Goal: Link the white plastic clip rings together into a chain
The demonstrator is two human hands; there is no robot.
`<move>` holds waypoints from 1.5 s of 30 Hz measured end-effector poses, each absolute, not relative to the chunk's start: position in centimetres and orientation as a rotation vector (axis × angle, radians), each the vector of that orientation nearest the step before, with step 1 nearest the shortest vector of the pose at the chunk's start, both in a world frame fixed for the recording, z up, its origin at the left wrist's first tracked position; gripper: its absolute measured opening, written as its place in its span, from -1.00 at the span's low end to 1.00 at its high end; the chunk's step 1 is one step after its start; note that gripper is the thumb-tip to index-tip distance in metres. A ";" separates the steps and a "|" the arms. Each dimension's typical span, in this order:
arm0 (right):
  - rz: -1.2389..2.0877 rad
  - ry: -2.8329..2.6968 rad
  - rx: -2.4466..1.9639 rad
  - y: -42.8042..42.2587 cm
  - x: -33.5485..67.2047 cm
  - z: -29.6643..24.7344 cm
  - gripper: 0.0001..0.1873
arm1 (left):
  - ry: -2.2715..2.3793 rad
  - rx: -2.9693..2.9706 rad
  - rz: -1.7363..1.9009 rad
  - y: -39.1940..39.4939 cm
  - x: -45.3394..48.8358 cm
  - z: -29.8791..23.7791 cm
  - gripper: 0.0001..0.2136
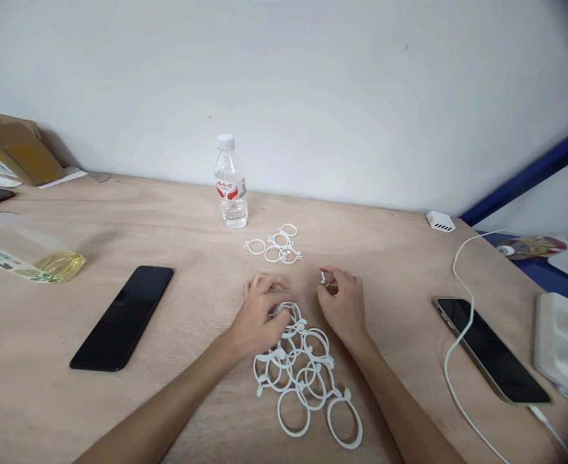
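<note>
A pile of white plastic curtain rings [305, 368], each with a small eyelet, lies on the table between my forearms. My left hand [263, 316] is over the far end of this pile, its fingers bent and apart around the topmost rings; whether it touches one I cannot tell. Right of the pile, my right hand [344, 301] pinches a small white piece [323, 278], apparently part of a curtain ring mostly hidden by the fingers. Beyond both hands lies a smaller group of the same rings [280, 241], several of them overlapping.
A water bottle [231, 193] stands behind the small group. Black phones [124, 319] [494, 351] lie left and right, the right one under a white cable [450, 361]. At left are a lying bottle [27, 248] and a cardboard box [25, 151]; a white charger [441, 221] sits back right.
</note>
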State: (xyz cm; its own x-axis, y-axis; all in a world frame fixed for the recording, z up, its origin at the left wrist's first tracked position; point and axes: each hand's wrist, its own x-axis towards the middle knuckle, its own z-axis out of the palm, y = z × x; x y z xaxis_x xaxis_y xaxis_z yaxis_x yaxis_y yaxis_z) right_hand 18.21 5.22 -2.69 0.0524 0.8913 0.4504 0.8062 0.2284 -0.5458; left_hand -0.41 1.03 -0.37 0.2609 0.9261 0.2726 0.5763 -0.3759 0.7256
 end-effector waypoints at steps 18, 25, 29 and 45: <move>1.207 -1.162 -1.170 4.0 16.6 -1.0 -0.68 | 1.337 1.847 1.129 1.5 -0.3 -0.6 -0.50; 1.343 -1.221 -1.152 3.2 15.5 -0.4 -0.66 | 1.273 1.856 1.103 1.7 -0.4 -0.1 -0.76; 1.348 -1.225 -1.159 3.3 15.6 -0.4 -0.69 | 1.286 1.889 1.071 1.5 -0.4 0.2 -0.82; 1.274 -1.226 -1.105 3.7 15.9 -1.3 -0.85 | 1.263 1.976 1.062 1.4 -0.5 0.1 -0.80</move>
State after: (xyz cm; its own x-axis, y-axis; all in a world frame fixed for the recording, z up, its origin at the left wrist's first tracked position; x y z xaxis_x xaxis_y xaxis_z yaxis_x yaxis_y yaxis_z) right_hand 15.95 3.73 -1.32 -0.0731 0.9969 0.0288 -0.0672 0.0239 -0.9975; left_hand -0.48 1.38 0.15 0.2428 0.9157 0.3204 0.4725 -0.4001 0.7853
